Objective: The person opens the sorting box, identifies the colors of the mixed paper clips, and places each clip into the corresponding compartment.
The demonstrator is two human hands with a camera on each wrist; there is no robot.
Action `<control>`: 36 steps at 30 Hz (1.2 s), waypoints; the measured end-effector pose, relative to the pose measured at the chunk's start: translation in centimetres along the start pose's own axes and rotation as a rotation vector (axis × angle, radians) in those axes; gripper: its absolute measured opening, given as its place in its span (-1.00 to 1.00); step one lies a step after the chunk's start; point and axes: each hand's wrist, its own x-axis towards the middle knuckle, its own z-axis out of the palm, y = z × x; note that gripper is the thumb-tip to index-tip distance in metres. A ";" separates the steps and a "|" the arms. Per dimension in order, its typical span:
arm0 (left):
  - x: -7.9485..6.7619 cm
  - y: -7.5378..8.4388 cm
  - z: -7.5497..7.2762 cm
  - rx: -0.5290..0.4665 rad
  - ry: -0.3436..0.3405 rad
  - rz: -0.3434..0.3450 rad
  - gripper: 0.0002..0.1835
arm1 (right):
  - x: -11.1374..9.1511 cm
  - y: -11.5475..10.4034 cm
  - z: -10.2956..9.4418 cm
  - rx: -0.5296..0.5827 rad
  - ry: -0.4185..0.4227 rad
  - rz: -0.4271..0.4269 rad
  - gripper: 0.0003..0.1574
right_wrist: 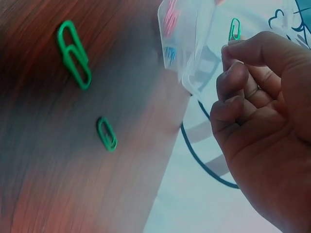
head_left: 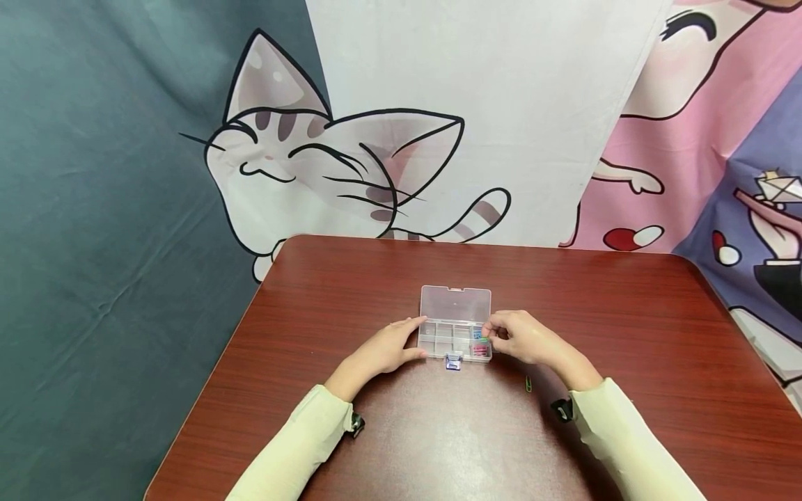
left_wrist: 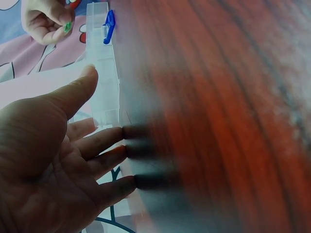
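A clear plastic compartment box (head_left: 443,346) lies on the table with its lid (head_left: 455,304) raised at the back. My left hand (head_left: 390,346) rests against the box's left end, thumb and fingers spread and fairly straight. Between thumb and forefinger, my right hand (head_left: 519,337) pinches a green paper clip (right_wrist: 235,29) over the box's right end. Blue clips (head_left: 477,333) fill a back right compartment, and pink ones (head_left: 480,350) lie in front of them. Two more green paper clips, one larger (right_wrist: 74,54) and one smaller (right_wrist: 107,134), lie on the table near the right hand.
A blue latch (head_left: 453,362) sticks out from the box's front edge. The reddish-brown table (head_left: 438,431) extends around the box on all sides. Behind it hangs a cloth (head_left: 501,56) printed with cartoon figures.
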 end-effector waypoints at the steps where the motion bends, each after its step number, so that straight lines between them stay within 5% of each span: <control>1: 0.0 0.0 0.0 0.000 0.000 0.000 -0.23 | 0.1 -0.1 0.1 0.002 0.002 -0.008 -0.86; 36: 0.0 0.0 0.0 -0.008 -0.004 -0.011 -0.22 | 1.8 -0.8 0.9 -0.016 -0.024 0.023 -0.89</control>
